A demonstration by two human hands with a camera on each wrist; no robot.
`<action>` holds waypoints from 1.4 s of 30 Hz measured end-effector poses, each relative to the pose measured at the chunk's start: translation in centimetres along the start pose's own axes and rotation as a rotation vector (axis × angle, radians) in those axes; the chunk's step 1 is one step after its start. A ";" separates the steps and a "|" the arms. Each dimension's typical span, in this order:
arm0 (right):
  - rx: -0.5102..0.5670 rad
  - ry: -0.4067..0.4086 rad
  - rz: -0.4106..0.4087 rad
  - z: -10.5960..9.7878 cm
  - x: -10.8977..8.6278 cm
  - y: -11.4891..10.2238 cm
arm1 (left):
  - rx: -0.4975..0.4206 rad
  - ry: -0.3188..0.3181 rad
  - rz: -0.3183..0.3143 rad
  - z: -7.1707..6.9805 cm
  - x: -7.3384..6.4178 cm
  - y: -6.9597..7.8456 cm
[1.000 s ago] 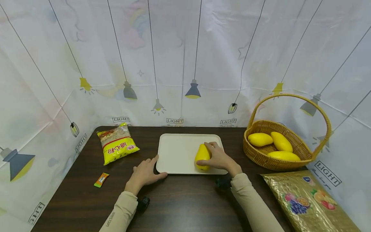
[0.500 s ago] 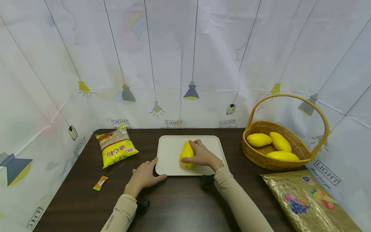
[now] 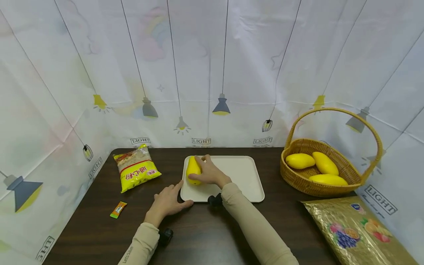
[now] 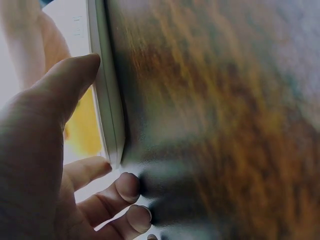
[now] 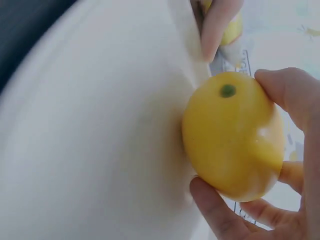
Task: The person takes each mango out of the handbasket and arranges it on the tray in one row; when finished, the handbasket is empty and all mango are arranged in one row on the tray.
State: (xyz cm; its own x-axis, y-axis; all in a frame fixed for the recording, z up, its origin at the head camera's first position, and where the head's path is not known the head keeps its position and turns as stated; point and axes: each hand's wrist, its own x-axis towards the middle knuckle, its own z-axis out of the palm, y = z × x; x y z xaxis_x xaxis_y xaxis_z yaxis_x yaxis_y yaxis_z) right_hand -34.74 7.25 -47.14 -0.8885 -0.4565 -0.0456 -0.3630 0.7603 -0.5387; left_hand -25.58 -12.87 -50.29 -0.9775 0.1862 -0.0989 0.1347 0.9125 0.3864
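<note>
A yellow mango (image 3: pixel 193 169) is at the left end of the cream rectangular tray (image 3: pixel 240 178) in the head view. My right hand (image 3: pixel 211 173) grips it from the right side, thumb nearest me and fingers over the far part. From the right wrist, the mango (image 5: pixel 232 140) shows a green spot on its end, with thumb and fingers around it, close to the tray surface; whether it touches is unclear. My left hand (image 3: pixel 166 202) rests at the tray's near left corner, fingers spread, thumb (image 4: pixel 80 75) touching the near rim.
A wicker basket (image 3: pixel 299 186) with a tall handle holds several mangoes at the right. Before it lies a gold fruit-print bag (image 3: pixel 361 228). At the left are a yellow food packet (image 3: pixel 137 171) and a small orange-green wrapped sweet (image 3: pixel 118 209). A printed curtain hangs behind the table.
My right hand has carried the mango leftward, from the tray's right part across its middle to the left end. The left hand has stayed at the tray's corner.
</note>
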 end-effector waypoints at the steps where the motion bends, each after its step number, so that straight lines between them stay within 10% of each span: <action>1: 0.001 -0.004 0.001 0.1 0.1 -0.2 | 0.001 -0.003 0.002 0.1 0.0 0.0; 32: -0.022 -0.007 0.027 -0.3 0.0 -0.5 | 0.024 -0.007 0.013 0.1 -0.2 0.0; 42: -0.067 0.141 -0.069 -2.7 -2.5 1.3 | 0.034 -0.015 0.002 -0.3 -0.2 0.2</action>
State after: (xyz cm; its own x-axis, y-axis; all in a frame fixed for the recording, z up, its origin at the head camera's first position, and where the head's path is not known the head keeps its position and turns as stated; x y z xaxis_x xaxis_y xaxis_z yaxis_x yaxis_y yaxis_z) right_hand -33.71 10.63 -45.42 -0.8896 -0.4431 0.1111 -0.4385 0.7604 -0.4790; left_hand -25.44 -12.78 -49.92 -0.9747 0.1931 -0.1125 0.1421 0.9241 0.3549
